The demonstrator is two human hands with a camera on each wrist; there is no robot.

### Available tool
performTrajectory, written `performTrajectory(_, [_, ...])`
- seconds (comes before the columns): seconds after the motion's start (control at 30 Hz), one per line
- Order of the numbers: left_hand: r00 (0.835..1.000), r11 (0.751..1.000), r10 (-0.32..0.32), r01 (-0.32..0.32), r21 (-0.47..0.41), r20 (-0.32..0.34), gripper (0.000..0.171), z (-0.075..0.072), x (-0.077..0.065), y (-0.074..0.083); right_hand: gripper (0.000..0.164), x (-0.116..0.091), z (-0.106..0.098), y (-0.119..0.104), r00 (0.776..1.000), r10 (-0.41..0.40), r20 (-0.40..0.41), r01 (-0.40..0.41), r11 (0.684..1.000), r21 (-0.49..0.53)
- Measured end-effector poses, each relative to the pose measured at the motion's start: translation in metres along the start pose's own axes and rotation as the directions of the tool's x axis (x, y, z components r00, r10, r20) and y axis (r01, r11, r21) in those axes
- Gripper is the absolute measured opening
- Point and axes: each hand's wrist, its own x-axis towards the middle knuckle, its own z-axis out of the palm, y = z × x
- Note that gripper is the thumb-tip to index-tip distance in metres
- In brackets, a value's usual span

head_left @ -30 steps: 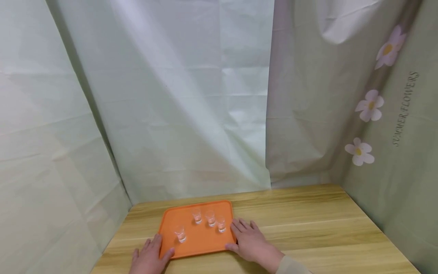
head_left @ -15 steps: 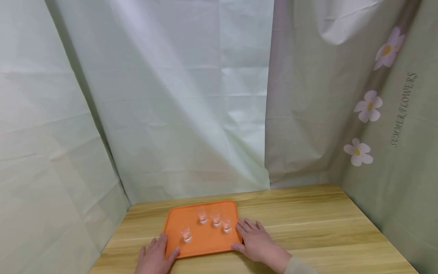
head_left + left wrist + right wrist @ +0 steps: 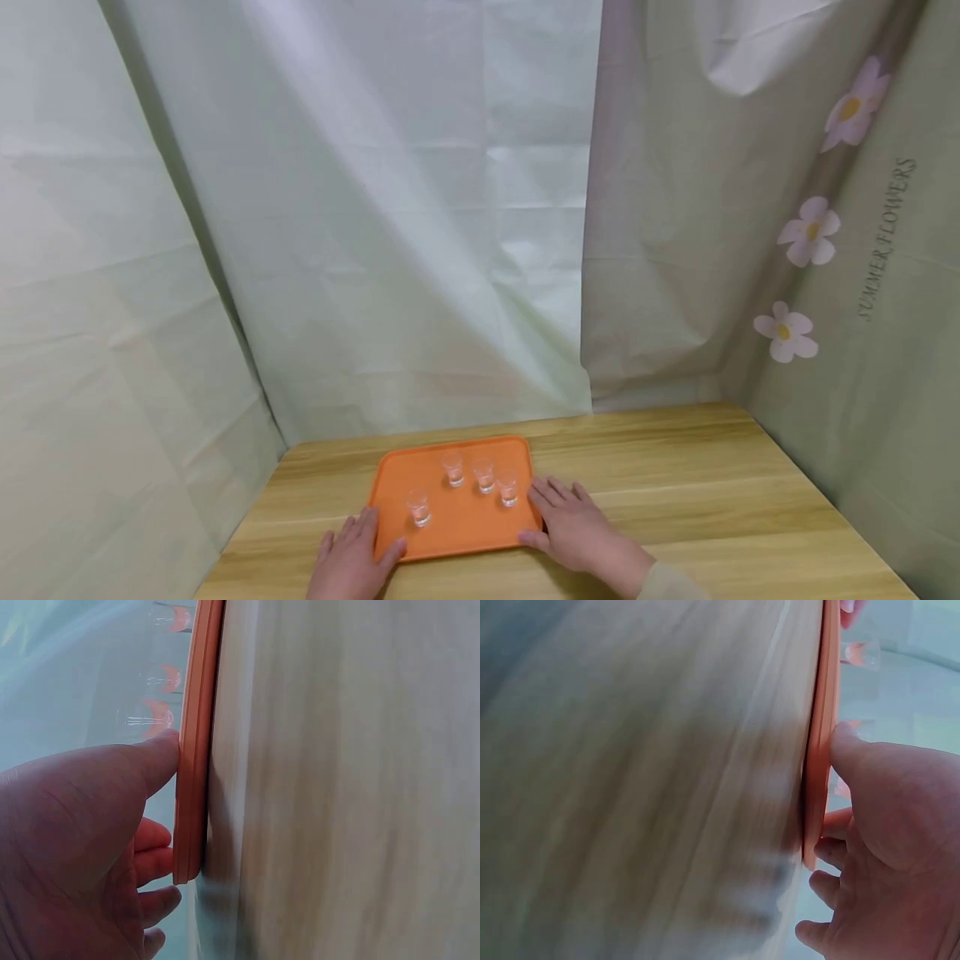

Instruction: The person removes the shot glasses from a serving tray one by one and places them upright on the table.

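One orange tray (image 3: 468, 527) is seen on one wooden table (image 3: 675, 475). Four clear glasses (image 3: 485, 478) are carried upright by it: three near together, one farther left. The tray's near corners are touched by two hands, left hand (image 3: 351, 560) and right hand (image 3: 576, 527), each with the thumb spread widely from the fingers.

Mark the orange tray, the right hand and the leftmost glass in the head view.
Orange tray (image 3: 471, 525): head view, bare floor.
Right hand (image 3: 573, 524): head view, back of hand.
Leftmost glass (image 3: 420, 511): head view, middle of its side.
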Motion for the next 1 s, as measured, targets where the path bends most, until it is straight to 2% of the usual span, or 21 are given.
performTrajectory(0.23, [0.999, 0.999, 0.032, -0.032, 0.001, -0.007, 0.095, 0.004, 0.000, 0.011, 0.081, -0.009, -0.005, 0.009, 1.000, 0.013, -0.011, -0.013, 1.000, 0.015])
performTrajectory(0.4, [0.998, 0.999, 0.051, -0.051, -0.013, -0.028, 0.089, 0.003, -0.002, 0.021, 0.082, -0.014, -0.004, 0.016, 1.000, 0.014, -0.024, -0.014, 1.000, 0.018])
performTrajectory(0.7, [0.994, 0.995, 0.097, -0.099, -0.027, -0.049, 0.085, 0.007, -0.002, 0.030, 0.082, -0.023, -0.006, 0.028, 0.999, 0.008, -0.037, -0.006, 0.999, 0.048])
performTrajectory(1.0, [0.995, 0.994, 0.102, -0.103, -0.039, -0.018, 0.084, 0.011, -0.001, 0.042, 0.081, -0.034, -0.015, 0.038, 1.000, 0.017, -0.018, -0.016, 0.998, 0.065])
